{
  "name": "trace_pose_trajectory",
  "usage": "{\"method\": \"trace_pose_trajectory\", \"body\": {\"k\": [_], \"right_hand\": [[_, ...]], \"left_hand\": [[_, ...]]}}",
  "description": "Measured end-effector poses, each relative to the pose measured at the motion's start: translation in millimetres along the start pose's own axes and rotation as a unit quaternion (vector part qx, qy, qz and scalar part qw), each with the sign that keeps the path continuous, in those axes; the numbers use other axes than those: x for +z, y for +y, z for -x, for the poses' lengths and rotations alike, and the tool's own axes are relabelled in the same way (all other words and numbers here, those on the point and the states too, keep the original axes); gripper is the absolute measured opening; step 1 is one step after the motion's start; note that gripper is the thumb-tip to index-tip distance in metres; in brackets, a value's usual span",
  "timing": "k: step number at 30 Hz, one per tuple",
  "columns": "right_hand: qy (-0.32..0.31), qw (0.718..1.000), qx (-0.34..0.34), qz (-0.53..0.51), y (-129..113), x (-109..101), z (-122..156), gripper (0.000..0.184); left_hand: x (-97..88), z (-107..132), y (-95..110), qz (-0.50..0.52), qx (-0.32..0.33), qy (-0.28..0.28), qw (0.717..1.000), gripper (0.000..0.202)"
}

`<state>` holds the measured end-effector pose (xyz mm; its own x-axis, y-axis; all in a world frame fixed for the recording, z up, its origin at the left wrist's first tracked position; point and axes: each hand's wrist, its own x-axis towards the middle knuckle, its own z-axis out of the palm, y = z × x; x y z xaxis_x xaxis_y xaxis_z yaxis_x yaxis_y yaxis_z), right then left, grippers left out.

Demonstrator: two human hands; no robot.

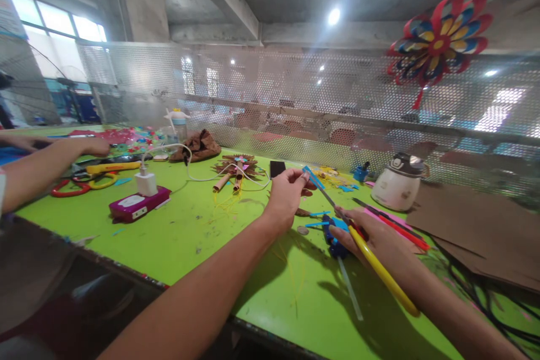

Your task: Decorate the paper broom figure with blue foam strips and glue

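My left hand (pixel 286 196) pinches a narrow blue paper strip (pixel 314 178) between thumb and fingers, above the green table. My right hand (pixel 365 230) is closed around yellow-handled scissors (pixel 379 270), whose metal blades point up and left at the strip. Whether the blades touch the paper I cannot tell. Below my right hand lies a dark blue glue gun (pixel 335 246), partly hidden, with a pale glue stick (pixel 350 289) sticking out toward me. More blue strips (pixel 317 224) lie beside it.
Another person's hand (pixel 95 146) reaches in at the left, near red-and-yellow scissors (pixel 71 187). A purple power strip (pixel 139 205) with a white charger and cable stands left. Brown cardboard (pixel 476 230) and a white kettle (pixel 399 183) are at right. Perforated metal screen (pixel 261 79) behind.
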<state>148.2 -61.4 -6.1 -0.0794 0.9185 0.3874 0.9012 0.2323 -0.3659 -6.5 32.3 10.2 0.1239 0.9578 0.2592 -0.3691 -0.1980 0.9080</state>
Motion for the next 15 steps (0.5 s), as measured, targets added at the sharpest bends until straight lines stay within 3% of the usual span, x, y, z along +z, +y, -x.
{"method": "trace_pose_trajectory", "body": {"k": [15], "right_hand": [[-0.007,1.000,-0.007,-0.009,4.5,0.5,-1.4,0.042]], "left_hand": [[-0.4,-2.6,-2.6,0.023,-0.002,-0.004,1.000,0.010]]}}
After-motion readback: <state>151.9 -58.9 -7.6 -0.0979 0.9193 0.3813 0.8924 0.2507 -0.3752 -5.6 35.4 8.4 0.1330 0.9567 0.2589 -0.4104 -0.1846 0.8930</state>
